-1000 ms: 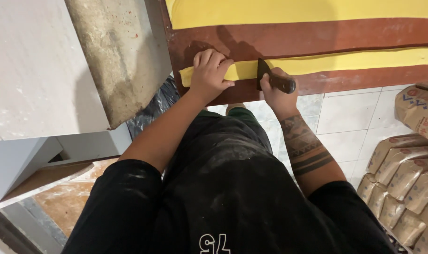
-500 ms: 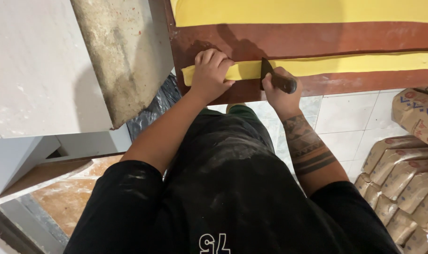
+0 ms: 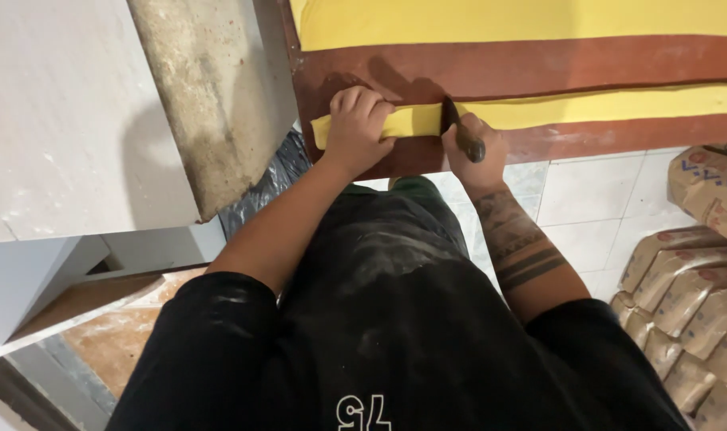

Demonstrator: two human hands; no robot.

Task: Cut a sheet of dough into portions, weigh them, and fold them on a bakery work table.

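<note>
A long yellow strip of dough (image 3: pixel 587 107) lies across a reddish-brown work surface (image 3: pixel 539 68), with a wider yellow sheet (image 3: pixel 523 20) beyond it. My left hand (image 3: pixel 355 128) presses down on the strip's left end. My right hand (image 3: pixel 471 148) grips a dark-handled knife (image 3: pixel 461 132), its blade set across the strip just right of my left hand. The blade tip is partly hidden by my fingers.
A stained grey slab (image 3: pixel 211 104) and a white panel (image 3: pixel 60 120) stand at the left. Stacked brown paper sacks (image 3: pixel 683 295) fill the right side on a white tiled floor (image 3: pixel 595 199). My black apron (image 3: pixel 395 319) covers the lower middle.
My right hand and the knife have stayed at the same place on the strip. The view has shifted slightly; both hands remain on the dough.
</note>
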